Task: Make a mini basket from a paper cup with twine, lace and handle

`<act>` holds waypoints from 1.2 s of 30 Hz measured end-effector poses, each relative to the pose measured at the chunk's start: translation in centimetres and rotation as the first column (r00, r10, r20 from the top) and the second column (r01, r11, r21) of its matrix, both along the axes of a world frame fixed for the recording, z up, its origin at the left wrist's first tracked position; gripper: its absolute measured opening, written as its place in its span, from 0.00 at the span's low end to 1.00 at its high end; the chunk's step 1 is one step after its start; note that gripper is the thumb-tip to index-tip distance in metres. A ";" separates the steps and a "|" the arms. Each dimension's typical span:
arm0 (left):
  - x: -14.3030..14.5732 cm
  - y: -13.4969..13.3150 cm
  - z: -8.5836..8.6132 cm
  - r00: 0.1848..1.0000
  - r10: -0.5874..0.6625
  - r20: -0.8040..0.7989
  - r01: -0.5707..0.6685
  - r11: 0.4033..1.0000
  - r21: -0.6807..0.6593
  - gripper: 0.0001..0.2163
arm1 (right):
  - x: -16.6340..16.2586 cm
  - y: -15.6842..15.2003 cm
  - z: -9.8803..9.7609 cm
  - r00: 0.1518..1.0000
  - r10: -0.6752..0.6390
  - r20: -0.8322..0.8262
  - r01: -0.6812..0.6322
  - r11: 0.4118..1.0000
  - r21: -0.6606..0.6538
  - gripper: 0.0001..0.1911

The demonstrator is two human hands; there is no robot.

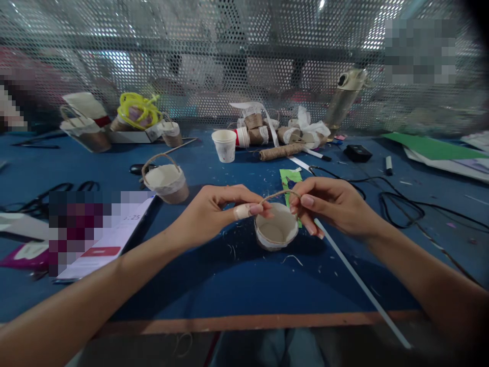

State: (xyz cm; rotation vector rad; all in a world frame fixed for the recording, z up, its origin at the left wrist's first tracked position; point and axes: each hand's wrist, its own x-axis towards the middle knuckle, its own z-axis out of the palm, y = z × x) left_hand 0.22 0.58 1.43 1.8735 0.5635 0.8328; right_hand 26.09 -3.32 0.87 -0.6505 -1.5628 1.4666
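Note:
A short length of brown twine [280, 193] arches between my two hands. My left hand [233, 204], with a bandage on its thumb, pinches one end. The other end is pinched between the thumb and fingers of my right hand [323, 204]. Just below the twine stands a small paper cup [275, 232] wrapped in burlap with a white trim, its mouth upward. Whether the twine touches the cup's rim I cannot tell. A white glue stick [362, 285] lies beside my right hand and sticks out past the table edge.
A finished-looking cup with a twine handle [168, 183] stands to the left. Behind are a plain paper cup [224, 146], a twine roll [280, 152] and several wrapped cups. Black cables [401, 204] lie at right, a notebook [110, 239] at left. A perforated metal screen [183, 66] closes the back.

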 end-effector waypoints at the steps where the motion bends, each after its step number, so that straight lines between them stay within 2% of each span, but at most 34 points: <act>1: 0.0 0.1 0.0 1.000 0.002 -0.003 -0.002 1.000 0.001 0.05 | 0.0 0.0 0.0 1.000 0.001 0.002 -0.001 1.000 0.000 0.05; 11: 0.2 -0.1 -0.2 1.000 -0.019 -0.012 0.019 1.000 0.012 0.06 | 0.3 0.2 -0.1 0.998 0.024 0.059 -0.024 1.000 0.000 0.06; 21: 0.3 0.1 -0.6 1.000 0.013 0.012 -0.013 1.000 0.015 0.05 | 0.6 0.3 -0.2 0.995 0.031 0.099 -0.033 0.999 0.012 0.06; 30: 0.3 0.4 -0.9 0.999 -0.031 0.045 0.028 0.997 0.076 0.04 | 0.5 0.2 -0.2 0.995 0.039 0.090 -0.037 0.999 -0.013 0.06; 36: 0.0 0.6 -0.7 0.998 -0.057 -0.011 0.058 0.995 0.082 0.05 | 0.7 0.2 -0.2 0.993 0.046 0.112 -0.046 0.999 -0.006 0.07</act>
